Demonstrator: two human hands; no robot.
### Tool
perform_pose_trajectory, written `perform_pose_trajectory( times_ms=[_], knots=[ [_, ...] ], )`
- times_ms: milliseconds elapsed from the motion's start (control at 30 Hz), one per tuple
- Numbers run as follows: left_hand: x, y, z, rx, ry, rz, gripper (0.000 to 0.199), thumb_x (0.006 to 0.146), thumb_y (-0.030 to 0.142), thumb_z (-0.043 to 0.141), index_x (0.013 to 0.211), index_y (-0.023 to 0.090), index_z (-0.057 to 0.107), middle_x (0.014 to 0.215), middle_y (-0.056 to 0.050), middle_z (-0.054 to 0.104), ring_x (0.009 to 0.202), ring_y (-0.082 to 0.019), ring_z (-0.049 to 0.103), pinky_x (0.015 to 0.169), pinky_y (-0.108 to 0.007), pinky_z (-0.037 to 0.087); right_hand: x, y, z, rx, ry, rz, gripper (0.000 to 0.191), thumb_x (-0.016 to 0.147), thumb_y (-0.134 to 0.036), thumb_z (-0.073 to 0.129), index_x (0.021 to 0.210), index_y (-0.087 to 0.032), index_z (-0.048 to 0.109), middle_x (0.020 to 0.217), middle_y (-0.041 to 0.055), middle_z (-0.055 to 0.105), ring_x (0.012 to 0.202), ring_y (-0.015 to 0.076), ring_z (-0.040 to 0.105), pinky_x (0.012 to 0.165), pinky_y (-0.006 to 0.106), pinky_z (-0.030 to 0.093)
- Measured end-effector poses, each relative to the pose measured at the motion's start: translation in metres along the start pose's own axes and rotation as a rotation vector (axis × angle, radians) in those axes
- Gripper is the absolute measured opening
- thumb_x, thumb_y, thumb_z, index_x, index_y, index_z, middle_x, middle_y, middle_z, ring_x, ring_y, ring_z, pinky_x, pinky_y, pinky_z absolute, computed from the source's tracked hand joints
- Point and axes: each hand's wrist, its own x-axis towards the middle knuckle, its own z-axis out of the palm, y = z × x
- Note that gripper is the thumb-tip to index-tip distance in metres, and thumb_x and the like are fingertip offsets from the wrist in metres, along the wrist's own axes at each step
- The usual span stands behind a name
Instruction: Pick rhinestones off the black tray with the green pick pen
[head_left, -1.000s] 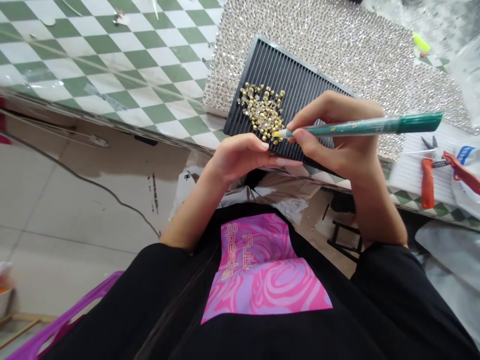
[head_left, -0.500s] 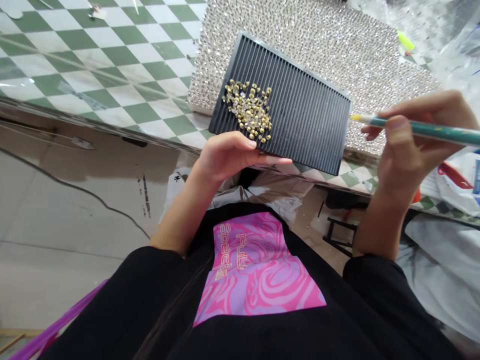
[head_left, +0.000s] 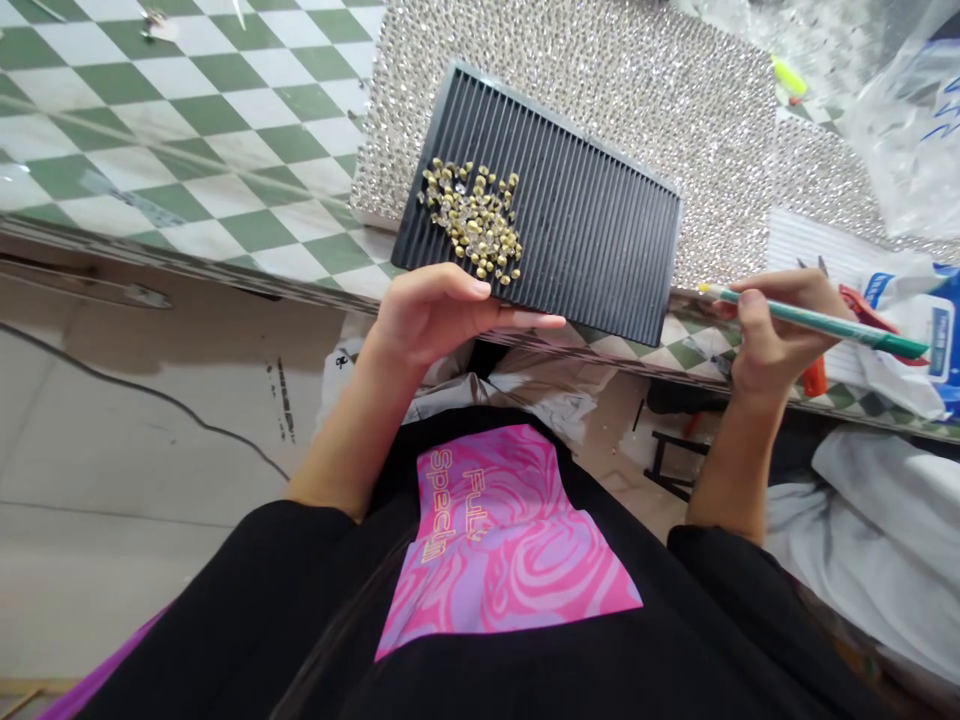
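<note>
My left hand [head_left: 439, 315] grips the near edge of a black ribbed tray [head_left: 592, 220], thumb on top and fingers beneath. Toward the tray's left end lies a loose heap of gold-backed rhinestones [head_left: 476, 220], some with their clear faces up. Between the thumb and fingers of my right hand [head_left: 784, 325] is a green pencil-like stick [head_left: 840, 325] with a yellowish tip, pointing left. That tip is just right of the tray's right edge, apart from it. Behind the tray spreads a panel covered with sparkling rhinestones [head_left: 600, 70].
A green-and-white checked tabletop [head_left: 247, 130] extends left. Clear plastic bags [head_left: 911, 140] and a yellow-green pen-like item [head_left: 789, 78] lie at the back right. A blue-and-white packet [head_left: 930, 320] and an orange object [head_left: 815, 377] sit near the right front edge.
My right hand has come down and nearer to me with the green stick, away from the rhinestone panel. The whole view has shifted slightly; my left hand still holds the tray.
</note>
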Motion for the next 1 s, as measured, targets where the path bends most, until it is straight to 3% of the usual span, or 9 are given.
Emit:
perform_pose_trajectory(
  times_ms=[200,367,467,633,800,933,1000],
  knots=[
    [0.0,-0.001,-0.003,0.016,0.035,-0.037,0.015,0.076,0.017,0.061,0.064,0.022,0.053,0.083,-0.001,0.073,0.127,-0.034,0.064,0.111,-0.056,0.053,0.002,0.001,0.0,0.003,-0.064,-0.036,0.009,0.072,-0.022,0.066,0.073,-0.017,0.073,0.066,0.0015,0.066,0.056,0.0105,0.058,0.049,0.024,0.048],
    [0.0,-0.001,0.0,-0.011,0.017,0.007,0.011,0.066,0.012,0.058,0.063,0.022,0.058,0.078,-0.001,0.074,0.117,-0.034,0.067,0.098,-0.055,0.06,0.002,0.003,0.001,0.009,-0.092,-0.055,0.008,0.073,-0.018,0.066,0.075,-0.017,0.074,0.067,0.0009,0.068,0.057,0.0105,0.061,0.052,0.023,0.047],
    [0.0,0.0,0.001,-0.012,0.026,-0.019,0.011,0.068,0.013,0.061,0.064,0.023,0.058,0.077,-0.001,0.073,0.118,-0.033,0.067,0.101,-0.053,0.058,0.002,0.007,0.0,-0.016,-0.115,-0.063,0.009,0.074,-0.017,0.065,0.074,-0.017,0.074,0.066,0.0012,0.068,0.059,0.0107,0.062,0.055,0.025,0.047],
    [0.001,-0.001,-0.002,0.005,0.011,-0.014,0.015,0.071,0.014,0.06,0.061,0.021,0.052,0.076,-0.002,0.068,0.114,-0.035,0.069,0.107,-0.058,0.053,0.01,0.01,0.0,0.012,-0.034,-0.09,0.011,0.072,-0.025,0.066,0.073,-0.017,0.073,0.065,0.0013,0.066,0.054,0.0125,0.059,0.047,0.027,0.042],
    [0.0,-0.001,-0.003,0.07,0.006,-0.026,0.012,0.072,0.011,0.052,0.062,0.018,0.051,0.076,-0.003,0.066,0.115,-0.036,0.069,0.105,-0.058,0.054,0.023,-0.022,0.02,0.175,-0.022,-0.126,0.01,0.076,-0.024,0.069,0.08,-0.018,0.076,0.067,-0.0003,0.067,0.05,0.0109,0.06,0.042,0.027,0.039],
    [0.0,0.002,0.004,0.113,0.052,-0.069,0.016,0.075,0.008,0.043,0.068,0.015,0.056,0.083,-0.004,0.07,0.133,-0.036,0.059,0.107,-0.055,0.052,0.029,-0.062,0.045,0.376,-0.195,-0.152,0.006,0.082,-0.016,0.071,0.084,-0.018,0.076,0.071,-0.0011,0.071,0.055,0.0099,0.065,0.043,0.023,0.04],
    [-0.001,0.005,0.008,0.129,0.042,-0.109,0.026,0.078,0.006,0.037,0.076,0.012,0.062,0.092,-0.003,0.073,0.139,-0.034,0.055,0.107,-0.051,0.051,0.031,-0.074,0.056,0.399,-0.37,-0.173,0.008,0.085,-0.017,0.071,0.089,-0.021,0.076,0.079,-0.0017,0.073,0.063,0.0109,0.069,0.047,0.022,0.044]
  ],
)
